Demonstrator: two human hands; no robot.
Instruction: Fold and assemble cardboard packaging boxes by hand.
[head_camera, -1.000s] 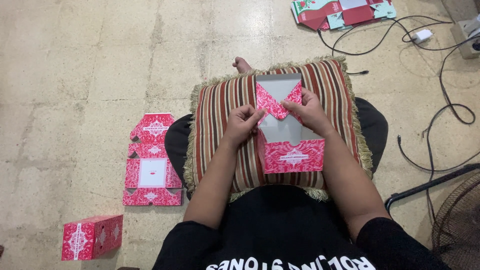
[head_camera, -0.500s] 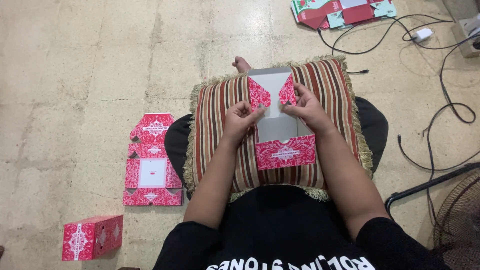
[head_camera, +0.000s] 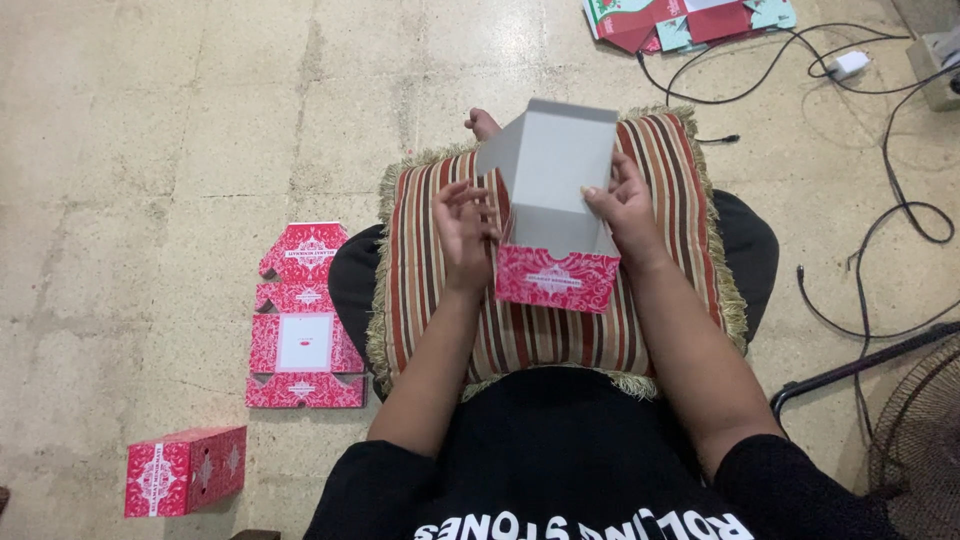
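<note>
The side flaps that were lying flat a moment ago are now standing up, so my half-folded box (head_camera: 553, 215) is taking shape on the striped cushion (head_camera: 670, 180). My right hand (head_camera: 622, 205) is pressing its grey wall, my left hand (head_camera: 462, 220) is hovering loosely curled beside it; floor room is lying open leftward, toward the flat carton (head_camera: 300, 320).

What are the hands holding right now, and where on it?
A half-folded red and grey cardboard box on the striped cushion. The right hand grips its right side wall; the left hand touches its left side, fingers loosely spread.
</note>
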